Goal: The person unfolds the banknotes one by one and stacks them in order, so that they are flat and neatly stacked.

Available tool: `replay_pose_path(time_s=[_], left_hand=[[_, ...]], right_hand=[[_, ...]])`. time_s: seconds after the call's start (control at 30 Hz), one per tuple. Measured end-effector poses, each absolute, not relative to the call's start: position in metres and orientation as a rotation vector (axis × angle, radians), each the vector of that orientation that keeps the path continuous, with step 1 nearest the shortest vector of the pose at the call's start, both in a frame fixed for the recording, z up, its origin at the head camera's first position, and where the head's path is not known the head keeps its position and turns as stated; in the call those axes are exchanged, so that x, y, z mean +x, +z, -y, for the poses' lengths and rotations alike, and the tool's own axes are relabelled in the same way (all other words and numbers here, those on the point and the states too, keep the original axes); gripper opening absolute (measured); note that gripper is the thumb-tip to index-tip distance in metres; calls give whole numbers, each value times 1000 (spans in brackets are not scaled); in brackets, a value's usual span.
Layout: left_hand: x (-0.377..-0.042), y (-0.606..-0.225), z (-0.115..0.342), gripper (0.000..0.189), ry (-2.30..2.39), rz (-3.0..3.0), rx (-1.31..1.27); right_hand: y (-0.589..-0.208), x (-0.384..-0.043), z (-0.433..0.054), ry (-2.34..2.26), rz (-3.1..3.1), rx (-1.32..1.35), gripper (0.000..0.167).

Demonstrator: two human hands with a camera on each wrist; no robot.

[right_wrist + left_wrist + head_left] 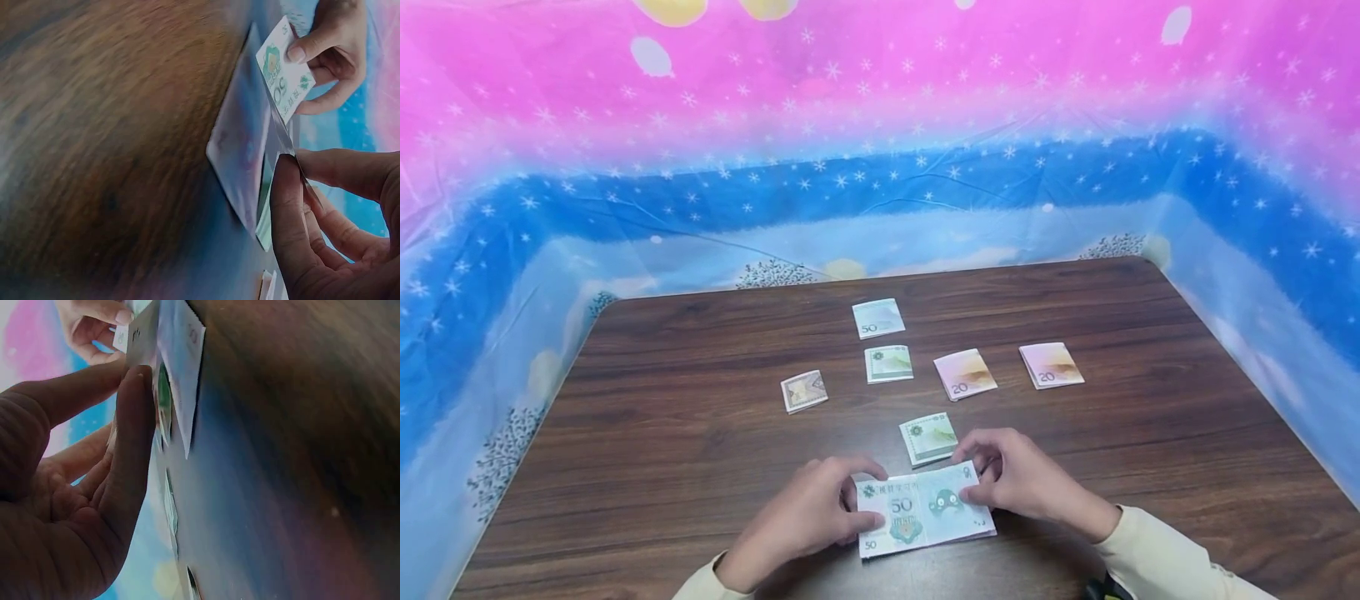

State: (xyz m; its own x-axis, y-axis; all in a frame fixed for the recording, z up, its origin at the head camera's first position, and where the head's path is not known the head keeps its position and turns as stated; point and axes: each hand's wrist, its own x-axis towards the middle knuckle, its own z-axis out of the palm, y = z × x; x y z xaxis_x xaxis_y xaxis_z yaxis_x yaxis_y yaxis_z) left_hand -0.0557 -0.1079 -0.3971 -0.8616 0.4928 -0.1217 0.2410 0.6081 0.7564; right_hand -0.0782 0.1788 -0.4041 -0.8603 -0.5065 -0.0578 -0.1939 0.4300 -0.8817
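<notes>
A green-and-white toy banknote marked 50 (917, 521) lies flat and unfolded between my two hands near the front of the table. My left hand (805, 517) pinches its left end, thumb on top. At the right end my right hand (1026, 483) pinches the note between thumb and fingers. Beneath it, in the right wrist view, a pinkish-purple note (240, 137) rests on the table, mostly covered in the head view. Just beyond the held note is a folded green note (928, 439), close to my right fingertips.
Farther back on the brown wooden table (662, 433) are a folded brown note (804, 392), a green one (889, 364), a folded 50 (878, 318), and two folded notes marked 20, one nearer the middle (965, 374). A pink-and-blue snowflake cloth (850, 183) surrounds the table.
</notes>
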Motion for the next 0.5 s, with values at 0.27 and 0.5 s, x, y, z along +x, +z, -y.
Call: replay_pose_path(time_s=[0.27,0.5], left_hand=[[-54,-403,103,37,949,-2630,627],[-55,-407,102,38,888,-2691,638]], right_hand=[[-413,-76,-176,-1234,-2537,-686,32],[-416,-74,-176,-1129,-2636,-665,33]])
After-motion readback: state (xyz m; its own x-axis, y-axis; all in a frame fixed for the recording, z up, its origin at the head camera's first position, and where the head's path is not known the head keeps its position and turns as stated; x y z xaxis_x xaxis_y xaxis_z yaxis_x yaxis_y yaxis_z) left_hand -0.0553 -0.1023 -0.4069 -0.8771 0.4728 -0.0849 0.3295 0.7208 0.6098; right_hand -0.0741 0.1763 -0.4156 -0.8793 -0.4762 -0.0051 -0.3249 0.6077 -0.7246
